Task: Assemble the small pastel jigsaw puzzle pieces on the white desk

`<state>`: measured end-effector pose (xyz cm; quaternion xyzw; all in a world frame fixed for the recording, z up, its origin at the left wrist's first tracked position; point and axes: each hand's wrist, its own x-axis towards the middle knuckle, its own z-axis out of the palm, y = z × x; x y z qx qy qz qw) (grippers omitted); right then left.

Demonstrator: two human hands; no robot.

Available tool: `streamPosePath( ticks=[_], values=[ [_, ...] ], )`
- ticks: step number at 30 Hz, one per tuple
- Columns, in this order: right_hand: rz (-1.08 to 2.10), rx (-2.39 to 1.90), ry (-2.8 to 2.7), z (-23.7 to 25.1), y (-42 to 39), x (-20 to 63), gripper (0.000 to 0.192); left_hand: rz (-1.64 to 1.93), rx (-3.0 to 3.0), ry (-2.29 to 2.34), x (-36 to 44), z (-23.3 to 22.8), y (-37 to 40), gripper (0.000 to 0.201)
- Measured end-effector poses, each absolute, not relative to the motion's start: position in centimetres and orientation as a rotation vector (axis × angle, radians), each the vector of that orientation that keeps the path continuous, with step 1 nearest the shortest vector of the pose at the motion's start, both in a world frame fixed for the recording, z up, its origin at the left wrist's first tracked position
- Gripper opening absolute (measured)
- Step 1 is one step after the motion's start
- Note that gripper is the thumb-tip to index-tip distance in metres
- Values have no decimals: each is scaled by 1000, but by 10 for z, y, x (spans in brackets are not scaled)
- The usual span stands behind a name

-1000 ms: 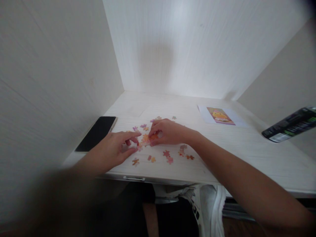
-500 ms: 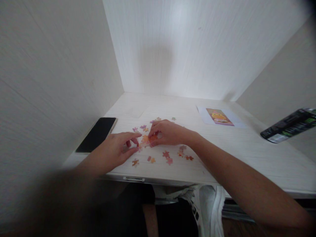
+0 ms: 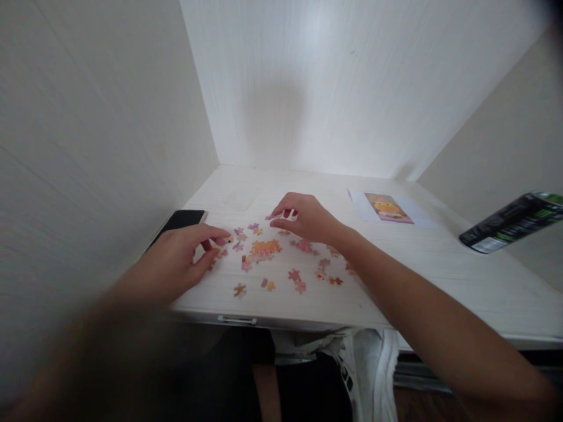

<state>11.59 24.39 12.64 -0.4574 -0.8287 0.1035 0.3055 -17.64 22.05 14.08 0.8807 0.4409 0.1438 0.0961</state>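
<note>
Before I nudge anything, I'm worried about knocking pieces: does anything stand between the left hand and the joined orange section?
Yes: between the left hand and the joined orange section lie a purplish piece and, nearer the section, a reddish-pink piece.

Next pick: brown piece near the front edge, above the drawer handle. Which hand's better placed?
Left, probably. The left hand looks nearer the brown piece; the right hand is farther back, its fingertips beyond the joined orange patch.
</note>
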Motion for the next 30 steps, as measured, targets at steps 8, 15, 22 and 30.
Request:
streamPosePath(
  ticks=[8,15,22,30],
  values=[
    [58,-1269,-1973,119,261,137,19,319,2577,1463,-188,144,222,36],
    [181,-1313,-1916,117,262,142,15,147,2568,1559,-188,145,224,40],
    [52,-1317,-1966,121,261,141,17,203,2624,1644,-187,133,231,39],
    [-54,-1315,-1915,114,268,151,16,207,2638,1590,-183,126,233,34]
  ],
)
